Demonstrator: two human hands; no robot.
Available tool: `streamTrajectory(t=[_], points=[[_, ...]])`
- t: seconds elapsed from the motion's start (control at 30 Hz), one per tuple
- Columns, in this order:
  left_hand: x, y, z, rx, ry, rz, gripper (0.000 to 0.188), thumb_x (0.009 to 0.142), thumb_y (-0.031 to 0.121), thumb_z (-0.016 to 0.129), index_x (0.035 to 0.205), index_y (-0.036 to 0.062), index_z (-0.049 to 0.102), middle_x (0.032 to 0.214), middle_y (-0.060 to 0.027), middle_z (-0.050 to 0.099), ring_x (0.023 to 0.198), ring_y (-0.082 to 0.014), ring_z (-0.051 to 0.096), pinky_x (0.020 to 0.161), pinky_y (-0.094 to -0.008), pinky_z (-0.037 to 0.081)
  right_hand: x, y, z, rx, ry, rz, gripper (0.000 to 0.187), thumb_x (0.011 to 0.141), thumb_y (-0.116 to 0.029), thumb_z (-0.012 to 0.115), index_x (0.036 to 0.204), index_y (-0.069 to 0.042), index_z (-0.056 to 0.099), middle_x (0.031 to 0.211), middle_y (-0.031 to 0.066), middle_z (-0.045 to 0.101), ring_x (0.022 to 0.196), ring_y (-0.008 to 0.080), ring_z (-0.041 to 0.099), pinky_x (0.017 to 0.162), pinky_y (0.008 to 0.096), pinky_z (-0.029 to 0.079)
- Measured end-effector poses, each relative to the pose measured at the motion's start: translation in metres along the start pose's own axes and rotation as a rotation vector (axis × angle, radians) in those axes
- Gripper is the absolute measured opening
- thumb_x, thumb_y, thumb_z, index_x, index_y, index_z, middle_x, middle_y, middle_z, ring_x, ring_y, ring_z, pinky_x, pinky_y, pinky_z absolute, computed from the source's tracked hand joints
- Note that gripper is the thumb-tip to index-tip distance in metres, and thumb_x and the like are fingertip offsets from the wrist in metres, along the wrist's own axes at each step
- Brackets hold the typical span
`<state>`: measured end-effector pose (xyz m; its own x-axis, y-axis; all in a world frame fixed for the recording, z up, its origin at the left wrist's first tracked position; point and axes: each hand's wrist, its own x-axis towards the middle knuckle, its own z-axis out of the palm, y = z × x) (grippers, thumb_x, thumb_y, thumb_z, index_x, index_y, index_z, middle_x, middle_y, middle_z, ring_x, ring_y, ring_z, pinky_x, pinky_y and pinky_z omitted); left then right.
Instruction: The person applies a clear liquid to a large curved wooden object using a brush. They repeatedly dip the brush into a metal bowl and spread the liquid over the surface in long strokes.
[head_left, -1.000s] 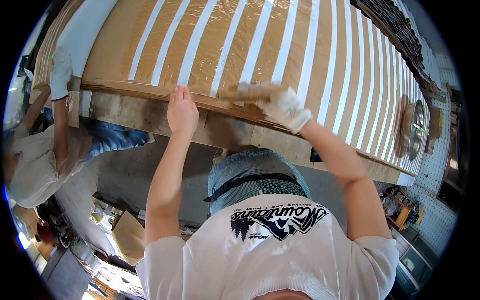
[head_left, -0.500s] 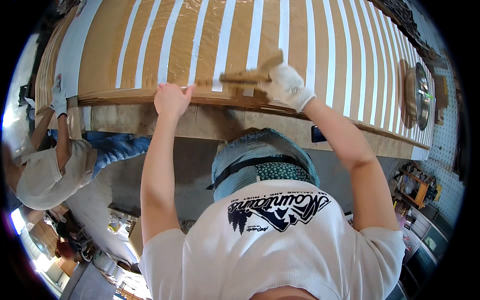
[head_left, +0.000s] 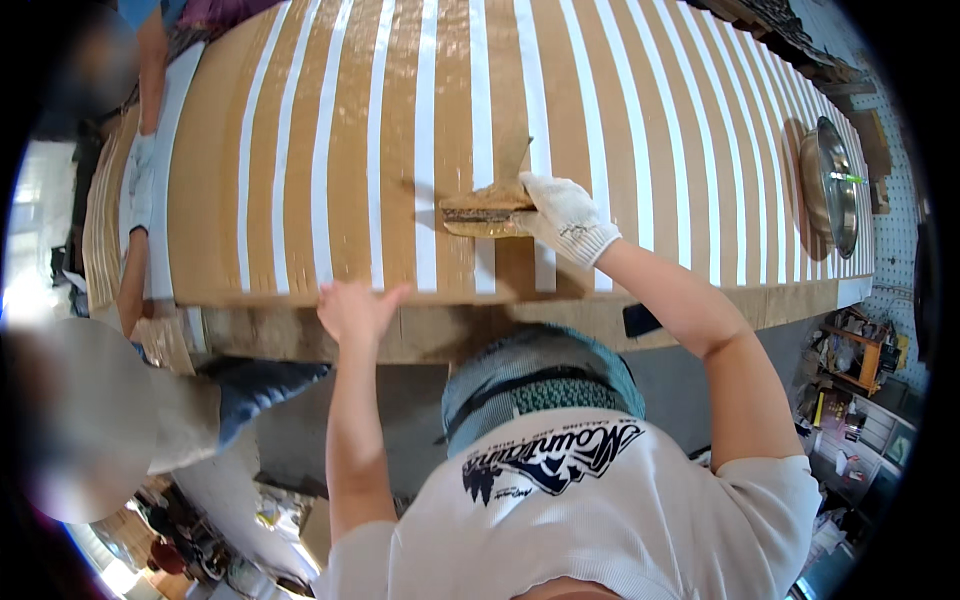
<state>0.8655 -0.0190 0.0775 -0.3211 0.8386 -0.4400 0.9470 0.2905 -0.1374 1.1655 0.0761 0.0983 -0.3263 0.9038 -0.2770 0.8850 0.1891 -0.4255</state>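
Note:
My right hand [head_left: 570, 215], in a white knit glove, is closed on a wide wooden brush [head_left: 480, 212] with a dark band along its side and a handle sticking up. The brush is over the middle of a brown sheet [head_left: 400, 230] crossed by white stripes; whether it touches the surface I cannot tell. Around the left stripes the brown surface looks wet and shiny. My bare left hand [head_left: 358, 310] lies at the sheet's near edge, thumb spread from the fingers, holding nothing.
A metal bowl [head_left: 828, 188] with something green at its rim stands on the sheet's right end. A dark phone-like object [head_left: 640, 320] lies at the table's near edge. One co-worker's gloved hand [head_left: 142, 180] is at the left end, and another person stands beyond the far left corner.
The brush in my right hand has moved from the near edge farther onto the sheet. My left hand stays at the edge. A second person has come into view at the far left.

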Motion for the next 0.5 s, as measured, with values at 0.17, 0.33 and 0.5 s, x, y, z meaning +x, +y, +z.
streamTrajectory(t=[0.17, 0.33, 0.5], points=[[0.004, 0.005, 0.006, 0.023, 0.039, -0.04, 0.118, 0.067, 0.081, 0.067, 0.124, -0.0213, 0.052, 0.128, -0.037, 0.055, 0.121, -0.0426, 0.057, 0.097, -0.0449, 0.051, 0.121, 0.039, -0.054, 0.155, 0.199, 0.2, 0.043, 0.082, -0.027, 0.078, 0.114, -0.005, 0.06, 0.102, 0.018, 0.069, 0.1, 0.0388, 0.066, 0.084, 0.0476, 0.052], [0.007, -0.003, 0.031, -0.014, 0.02, -0.066, 0.122, 0.068, 0.075, 0.07, 0.134, -0.0234, 0.041, 0.143, -0.0401, 0.041, 0.136, -0.0465, 0.042, 0.112, -0.0454, 0.036, 0.263, 0.085, -0.099, -0.012, 0.391, 0.183, 0.046, 0.081, -0.027, 0.08, 0.115, -0.006, 0.06, 0.106, 0.017, 0.069, 0.103, 0.0367, 0.065, 0.089, 0.0445, 0.053], [0.01, 0.004, 0.018, -0.003, -0.142, -0.153, 0.127, 0.068, 0.075, 0.071, 0.14, -0.0224, 0.033, 0.148, -0.0391, 0.035, 0.142, -0.0445, 0.034, 0.118, -0.0444, 0.027, 0.399, 0.127, -0.131, -0.168, 0.525, 0.128, 0.049, 0.079, -0.033, 0.082, 0.113, -0.005, 0.061, 0.109, 0.0166, 0.069, 0.104, 0.0368, 0.066, 0.089, 0.0436, 0.053]])
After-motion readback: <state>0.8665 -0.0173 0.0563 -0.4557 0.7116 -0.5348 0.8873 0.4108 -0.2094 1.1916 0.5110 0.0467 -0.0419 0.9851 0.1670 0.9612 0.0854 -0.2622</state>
